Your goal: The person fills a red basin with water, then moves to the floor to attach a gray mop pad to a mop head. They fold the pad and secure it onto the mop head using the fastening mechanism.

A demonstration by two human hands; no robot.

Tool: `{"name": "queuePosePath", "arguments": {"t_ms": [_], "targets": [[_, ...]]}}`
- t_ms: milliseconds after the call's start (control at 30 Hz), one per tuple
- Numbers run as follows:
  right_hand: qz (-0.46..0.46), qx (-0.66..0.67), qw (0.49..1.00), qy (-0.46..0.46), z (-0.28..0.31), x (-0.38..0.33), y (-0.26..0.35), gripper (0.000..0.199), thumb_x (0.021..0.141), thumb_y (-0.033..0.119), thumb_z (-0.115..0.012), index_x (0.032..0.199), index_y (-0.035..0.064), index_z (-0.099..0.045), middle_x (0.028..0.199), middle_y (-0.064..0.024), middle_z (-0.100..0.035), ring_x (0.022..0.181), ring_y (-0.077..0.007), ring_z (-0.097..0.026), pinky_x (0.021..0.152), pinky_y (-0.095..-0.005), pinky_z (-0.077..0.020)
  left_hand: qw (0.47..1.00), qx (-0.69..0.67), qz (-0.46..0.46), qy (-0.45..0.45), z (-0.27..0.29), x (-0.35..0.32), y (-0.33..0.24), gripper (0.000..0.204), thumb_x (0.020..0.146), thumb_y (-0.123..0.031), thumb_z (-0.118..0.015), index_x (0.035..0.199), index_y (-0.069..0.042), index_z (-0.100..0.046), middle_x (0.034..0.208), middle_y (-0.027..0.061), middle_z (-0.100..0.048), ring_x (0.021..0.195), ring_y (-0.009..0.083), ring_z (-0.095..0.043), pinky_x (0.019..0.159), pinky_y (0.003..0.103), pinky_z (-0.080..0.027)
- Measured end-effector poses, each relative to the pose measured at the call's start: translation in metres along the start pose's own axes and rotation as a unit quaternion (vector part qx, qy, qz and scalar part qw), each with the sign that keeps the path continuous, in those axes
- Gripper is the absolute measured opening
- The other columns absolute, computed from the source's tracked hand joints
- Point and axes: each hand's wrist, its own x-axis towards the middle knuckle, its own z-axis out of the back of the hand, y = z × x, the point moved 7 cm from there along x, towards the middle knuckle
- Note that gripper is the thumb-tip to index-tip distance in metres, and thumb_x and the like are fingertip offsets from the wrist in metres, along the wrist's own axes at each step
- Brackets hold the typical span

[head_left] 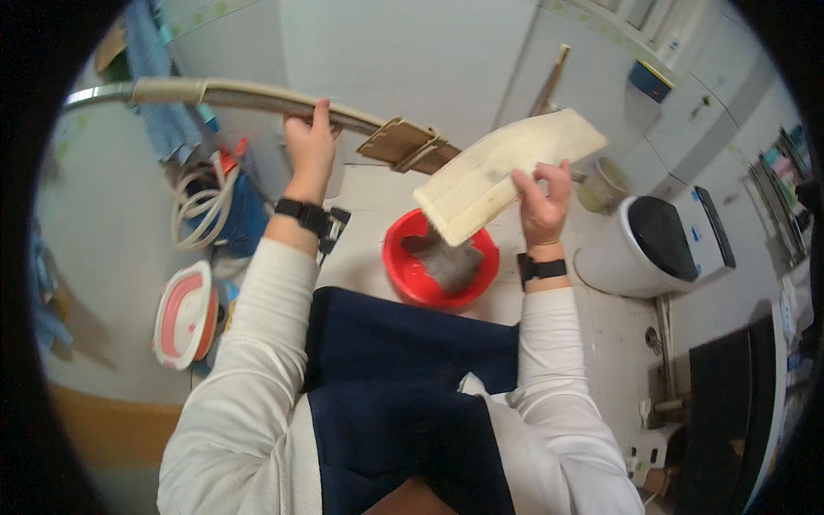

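My left hand (311,148) is closed round the pole of a flat mop (249,99), which slants across in front of me. A beige bracket (403,144) sits on the pole near its right end. My right hand (547,202) grips the near edge of the cream-coloured flat mop head (506,167), which is tilted above a red basin (403,279). A wet-looking grey cloth (451,264) lies in the basin, its upper part hidden by the mop head; I cannot tell whether it is attached.
At the right stand a white bin with a black lid (657,240) and a small pale bucket (603,184). A pink-and-white folding basin (184,313) and a blue bucket with a pale hose (206,206) are at the left. A dark cabinet (730,412) stands lower right.
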Motion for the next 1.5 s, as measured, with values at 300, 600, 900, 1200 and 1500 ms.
{"name": "queuePosePath", "arguments": {"t_ms": [300,600,900,1200,1500], "targets": [[-0.043,-0.027,0.997,0.066,-0.055,0.007,0.024,0.018,0.069,0.007,-0.07,0.085,0.0144,-0.069,0.093,-0.0026,-0.052,0.092,-0.0224,-0.054,0.101,-0.0637,-0.0315,0.991,-0.099,0.089,-0.01,-0.013,0.006,0.071,0.026,0.094,-0.022,-0.058,0.099,0.002,-0.05,0.098,0.0115,-0.057,0.086,0.0194,-0.062,0.073,0.04,-0.06],[-0.146,0.014,0.989,-0.033,-0.064,-0.028,-0.021,0.02,0.067,-0.002,-0.073,0.083,0.01,-0.071,0.094,-0.0061,-0.054,0.092,-0.0249,-0.056,0.098,-0.0464,-0.0413,0.99,-0.097,0.102,0.021,-0.031,0.018,0.108,0.029,0.093,-0.023,-0.059,0.102,0.002,-0.046,0.101,0.0116,-0.055,0.088,0.0204,-0.06,0.071,0.041,-0.06],[-0.18,0.076,0.978,-0.069,-0.06,-0.019,-0.027,0.024,0.067,-0.011,-0.069,0.083,0.0072,-0.072,0.097,-0.0079,-0.052,0.098,-0.0263,-0.056,0.09,-0.0389,-0.0457,0.99,-0.088,0.095,0.054,-0.048,0.014,0.109,0.033,0.091,-0.023,-0.062,0.105,-0.001,-0.042,0.098,0.0108,-0.056,0.083,0.0173,-0.061,0.066,0.033,-0.06],[-0.208,-0.034,0.976,0.049,-0.065,-0.028,-0.038,0.009,0.07,-0.005,-0.056,0.075,0.0035,-0.055,0.091,-0.0096,-0.056,0.092,-0.0284,-0.055,0.098,-0.0437,-0.0369,0.997,-0.021,0.055,0.048,-0.046,0.012,0.09,0.028,0.09,-0.022,-0.064,0.096,0.001,-0.049,0.091,0.0091,-0.059,0.076,0.0163,-0.063,0.06,0.03,-0.06],[-0.333,0.047,0.934,0.117,-0.085,-0.088,-0.08,0.016,0.068,-0.004,-0.044,0.08,-0.0013,-0.055,0.084,-0.0181,-0.054,0.081,-0.0367,-0.052,0.079,-0.0391,-0.043,0.994,-0.007,0.105,0.004,-0.04,0.015,0.096,0.033,0.09,-0.023,-0.064,0.098,0.002,-0.043,0.099,0.0135,-0.054,0.082,0.0196,-0.062,0.061,0.035,-0.061]]}}
